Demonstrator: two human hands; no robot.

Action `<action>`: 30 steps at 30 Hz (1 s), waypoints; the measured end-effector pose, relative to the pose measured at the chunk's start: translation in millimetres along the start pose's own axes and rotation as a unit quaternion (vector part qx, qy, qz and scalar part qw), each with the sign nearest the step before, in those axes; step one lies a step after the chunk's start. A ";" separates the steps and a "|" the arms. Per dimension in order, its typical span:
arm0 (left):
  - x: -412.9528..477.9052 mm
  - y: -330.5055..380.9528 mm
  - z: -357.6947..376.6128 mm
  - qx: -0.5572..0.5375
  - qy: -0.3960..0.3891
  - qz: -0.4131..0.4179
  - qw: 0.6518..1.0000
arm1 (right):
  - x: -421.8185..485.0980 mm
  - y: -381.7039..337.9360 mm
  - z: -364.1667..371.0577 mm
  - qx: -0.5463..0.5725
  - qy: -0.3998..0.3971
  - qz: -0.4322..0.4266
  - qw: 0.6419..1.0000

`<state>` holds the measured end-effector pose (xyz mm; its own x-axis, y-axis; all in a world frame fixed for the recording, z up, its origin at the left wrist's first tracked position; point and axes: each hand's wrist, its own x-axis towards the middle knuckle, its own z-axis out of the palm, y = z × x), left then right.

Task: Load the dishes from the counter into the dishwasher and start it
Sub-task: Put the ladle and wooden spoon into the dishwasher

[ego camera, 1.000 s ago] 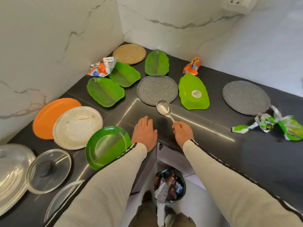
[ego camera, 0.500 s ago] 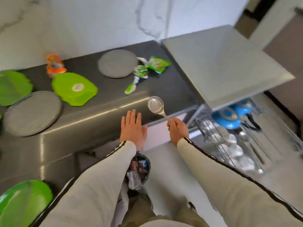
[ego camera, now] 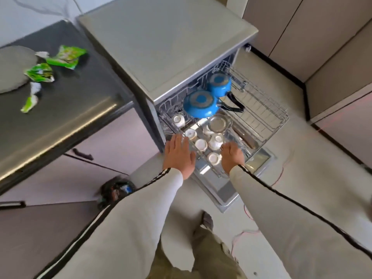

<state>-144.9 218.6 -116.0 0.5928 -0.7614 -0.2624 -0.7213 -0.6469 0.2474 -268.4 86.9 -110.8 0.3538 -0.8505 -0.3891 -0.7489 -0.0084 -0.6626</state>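
The dishwasher (ego camera: 167, 43) stands open with its wire rack (ego camera: 261, 109) pulled out over the lowered door (ego camera: 227, 196). Two blue pans (ego camera: 200, 103) lie upside down at the rack's back, and several white cups (ego camera: 201, 144) sit at its front. My right hand (ego camera: 232, 158) hovers over the front of the rack, fingers curled round the handle of the steel spoon (ego camera: 219, 122), whose round bowl points away above the cups. My left hand (ego camera: 179, 155) is spread flat over the rack's front left corner.
The dark counter (ego camera: 66, 109) lies to the left with a grey plate (ego camera: 12, 69) and green wrappers (ego camera: 44, 71) on it. A small bin of rubbish (ego camera: 116, 190) sits on the floor below. Pale cabinets (ego camera: 322, 37) line the right side. A red cord (ego camera: 279, 176) trails beside the door.
My view has swung right from the counter to the dishwasher. Both hands moved from the counter edge to above the rack, the right one carrying the spoon.
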 end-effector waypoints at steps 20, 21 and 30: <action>132.2 65.1 159.7 0.092 -0.020 -0.016 0.995 | 276.1 126.6 10.9 -0.070 0.107 0.148 0.981; 133.0 64.2 162.7 0.094 -0.014 -0.016 0.995 | 283.1 130.0 14.5 -0.069 0.107 0.151 0.980; 137.1 62.4 167.8 0.099 -0.008 -0.032 0.995 | 297.2 135.1 17.1 -0.179 0.006 0.134 0.975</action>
<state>-168.8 80.9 -293.0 0.6351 -0.7168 -0.2878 -0.7396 -0.6718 0.0412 -254.9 -158.0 -327.0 0.1133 -0.8534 -0.5088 -0.9621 0.0337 -0.2707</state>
